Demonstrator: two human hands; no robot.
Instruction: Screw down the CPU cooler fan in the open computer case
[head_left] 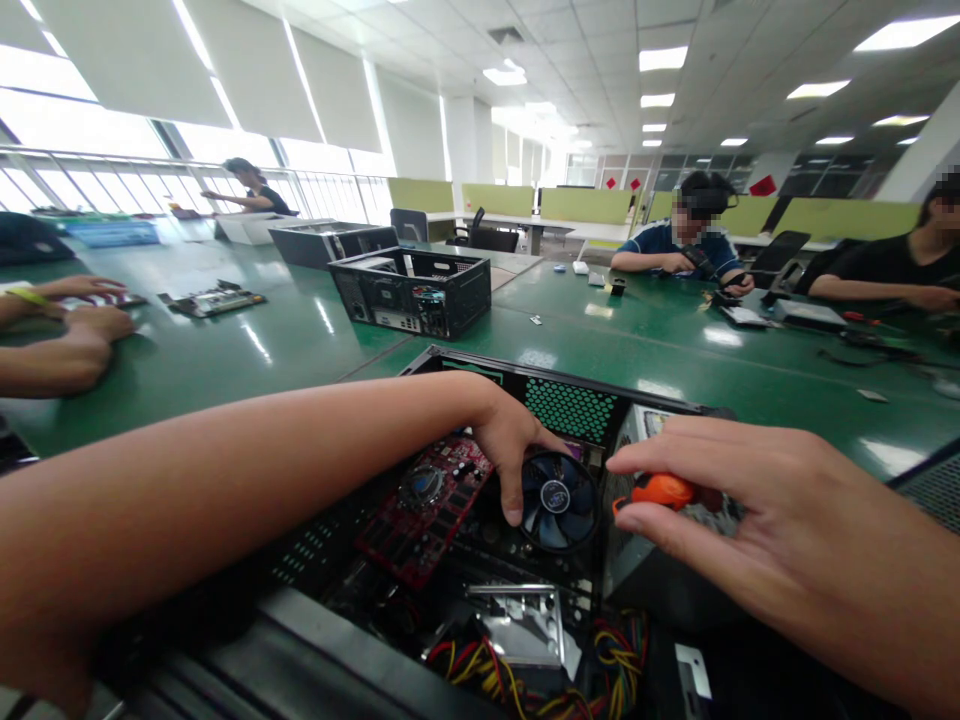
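My left hand [511,435] reaches into an open black computer case [577,405]. Its thumb lies along the left side of a round black cooling fan [555,498], and the other fingers curl behind it, partly hidden. In my right hand [780,490], between thumb and fingers, is an orange-handled screwdriver [663,491]; its shaft is not visible. This hand hovers over a grey metal power supply [634,570], right of the fan. A red graphics card [431,500] sits left of the fan. Below lie a silver metal bracket [525,625] and bundled coloured cables [619,660].
Beyond my case, another open computer case [409,290] stands on the green table [300,350]. A circuit board [212,298] lies to its left, near a co-worker's hands [90,325]. Across the table, people [679,235] handle parts. Small pieces [581,268] are scattered there.
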